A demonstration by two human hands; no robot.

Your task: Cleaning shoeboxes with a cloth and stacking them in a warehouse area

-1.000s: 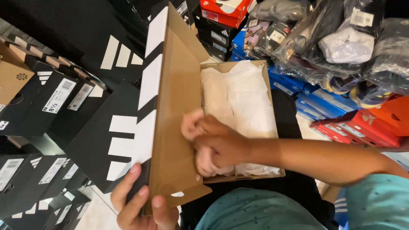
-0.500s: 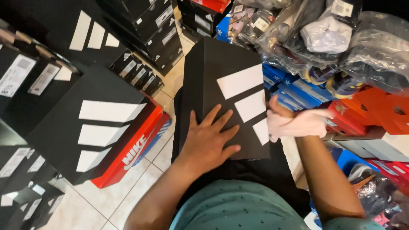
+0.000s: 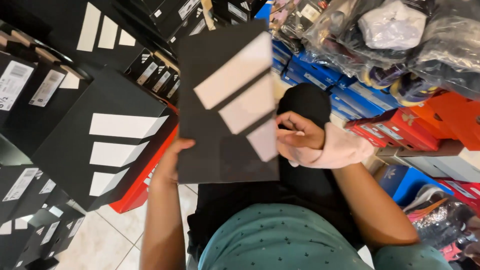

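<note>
**Closed black shoebox held up over the lap**

Most of the left hand (image 3: pixel 170 162) is hidden behind the flat black cardboard shoebox with three slanted white stripes on its lid (image 3: pixel 227 100); only the thumb and wrist show at the box's lower left edge, clamped on it. The right hand (image 3: pixel 297 132) curls its fingers onto the box's right edge, with a crumpled pale pink cloth (image 3: pixel 340 147) bunched under the palm; whether the fingers pinch the cloth cannot be told. The box is shut, lid facing the camera, tilted, raised above the black-clad lap (image 3: pixel 300 185). Its sides and base are out of sight. Stacked black striped boxes (image 3: pixel 107 140) lie left, red and blue boxes (image 3: pixel 400 125) right, partly cut off.
</note>
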